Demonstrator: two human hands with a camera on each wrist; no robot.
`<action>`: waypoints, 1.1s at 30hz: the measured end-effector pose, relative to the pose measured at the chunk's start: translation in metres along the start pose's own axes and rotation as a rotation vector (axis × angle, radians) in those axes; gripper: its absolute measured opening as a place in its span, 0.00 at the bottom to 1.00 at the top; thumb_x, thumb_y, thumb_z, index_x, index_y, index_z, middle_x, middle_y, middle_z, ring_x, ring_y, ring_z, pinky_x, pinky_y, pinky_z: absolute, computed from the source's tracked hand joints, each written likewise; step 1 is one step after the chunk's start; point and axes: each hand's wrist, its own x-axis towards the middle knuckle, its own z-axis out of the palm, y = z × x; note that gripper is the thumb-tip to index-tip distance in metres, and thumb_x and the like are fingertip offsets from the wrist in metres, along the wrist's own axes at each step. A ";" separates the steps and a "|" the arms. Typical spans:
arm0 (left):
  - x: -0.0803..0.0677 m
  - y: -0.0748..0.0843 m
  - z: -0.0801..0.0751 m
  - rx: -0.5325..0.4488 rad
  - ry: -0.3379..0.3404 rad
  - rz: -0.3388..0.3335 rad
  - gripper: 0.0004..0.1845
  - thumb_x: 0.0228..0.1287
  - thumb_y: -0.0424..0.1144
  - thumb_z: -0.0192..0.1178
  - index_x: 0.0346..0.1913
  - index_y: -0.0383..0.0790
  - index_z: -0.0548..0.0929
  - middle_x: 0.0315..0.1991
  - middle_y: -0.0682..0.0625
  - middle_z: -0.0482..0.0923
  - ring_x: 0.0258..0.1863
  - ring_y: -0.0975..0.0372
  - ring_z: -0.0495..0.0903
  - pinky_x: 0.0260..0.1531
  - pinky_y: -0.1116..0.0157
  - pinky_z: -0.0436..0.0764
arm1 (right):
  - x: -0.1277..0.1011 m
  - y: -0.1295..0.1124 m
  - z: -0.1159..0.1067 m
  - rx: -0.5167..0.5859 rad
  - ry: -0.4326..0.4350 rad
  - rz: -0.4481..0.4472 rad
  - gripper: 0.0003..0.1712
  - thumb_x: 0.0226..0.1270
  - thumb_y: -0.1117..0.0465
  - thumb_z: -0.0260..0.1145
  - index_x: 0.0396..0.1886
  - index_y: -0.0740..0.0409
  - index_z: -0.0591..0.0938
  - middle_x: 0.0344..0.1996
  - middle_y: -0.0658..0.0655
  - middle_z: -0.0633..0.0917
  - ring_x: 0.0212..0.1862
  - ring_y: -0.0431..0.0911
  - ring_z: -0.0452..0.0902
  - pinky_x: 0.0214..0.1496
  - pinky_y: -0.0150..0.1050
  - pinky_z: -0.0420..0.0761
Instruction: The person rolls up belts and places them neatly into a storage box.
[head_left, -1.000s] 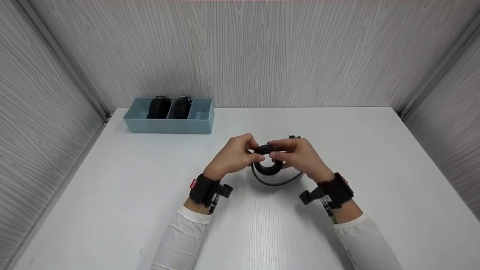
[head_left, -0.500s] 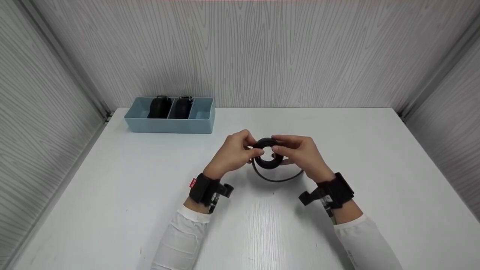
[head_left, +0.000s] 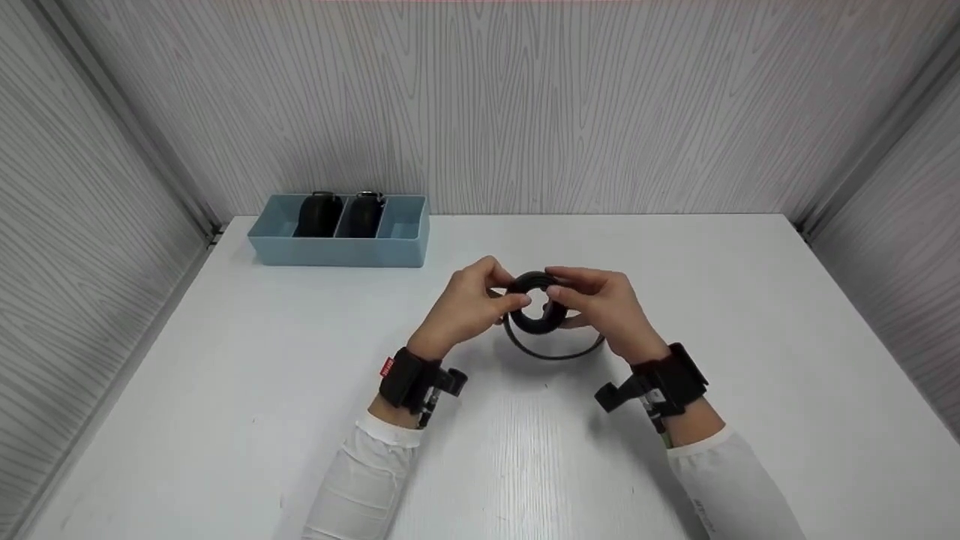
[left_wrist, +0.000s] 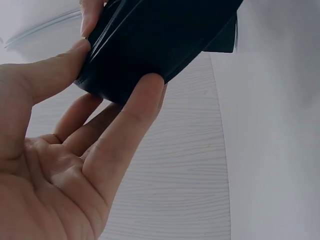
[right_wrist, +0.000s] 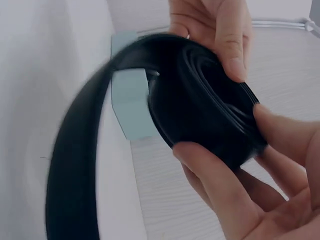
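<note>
A black belt (head_left: 538, 327), wound into a coil with an open centre, is held between both hands in the head view. My left hand (head_left: 474, 304) pinches the coil's left side, thumb on the near face. On the opposite side my right hand (head_left: 604, 306) grips it with thumb and fingers. From the coil a loose length of belt (head_left: 555, 358) loops below and behind the right hand. The right wrist view shows the wound layers of the belt (right_wrist: 195, 105) and this strap curving off to the left. The belt's far end is hidden.
A blue divided box (head_left: 337, 253) stands at the back left. Two of its compartments hold black rolled belts (head_left: 319, 217) with metal buckles on top; the right compartment shows its bare floor. Patterned panels (head_left: 600, 105) wall in the white table (head_left: 225, 420) at the back and sides.
Both hands have moved slightly up in the view with the coil, which now shows more of its round face. The metal piece seen beyond the right hand earlier is now out of sight.
</note>
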 end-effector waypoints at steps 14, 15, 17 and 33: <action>0.001 -0.001 -0.001 0.110 -0.100 0.033 0.10 0.67 0.35 0.72 0.42 0.37 0.79 0.45 0.45 0.89 0.33 0.62 0.84 0.33 0.66 0.80 | -0.002 0.000 -0.003 -0.133 -0.098 0.024 0.24 0.69 0.58 0.75 0.63 0.58 0.85 0.56 0.60 0.87 0.50 0.51 0.88 0.42 0.45 0.88; 0.001 -0.002 -0.001 0.121 -0.105 0.034 0.10 0.67 0.35 0.72 0.42 0.38 0.79 0.45 0.45 0.89 0.33 0.62 0.84 0.33 0.66 0.80 | -0.002 0.000 -0.003 -0.139 -0.105 0.025 0.25 0.69 0.58 0.75 0.63 0.58 0.85 0.56 0.61 0.87 0.50 0.51 0.87 0.42 0.45 0.88; 0.001 -0.002 -0.001 0.128 -0.107 0.028 0.10 0.67 0.35 0.72 0.43 0.38 0.79 0.46 0.45 0.89 0.34 0.62 0.84 0.33 0.66 0.79 | -0.002 -0.001 -0.002 -0.144 -0.106 0.028 0.25 0.69 0.58 0.75 0.63 0.59 0.85 0.56 0.61 0.87 0.50 0.52 0.87 0.41 0.45 0.88; 0.001 -0.001 0.001 0.001 0.004 0.024 0.11 0.69 0.33 0.70 0.46 0.35 0.79 0.46 0.42 0.87 0.37 0.60 0.88 0.34 0.65 0.84 | 0.000 0.000 0.000 0.031 0.028 0.019 0.26 0.70 0.61 0.74 0.65 0.63 0.82 0.53 0.62 0.88 0.49 0.50 0.88 0.44 0.46 0.88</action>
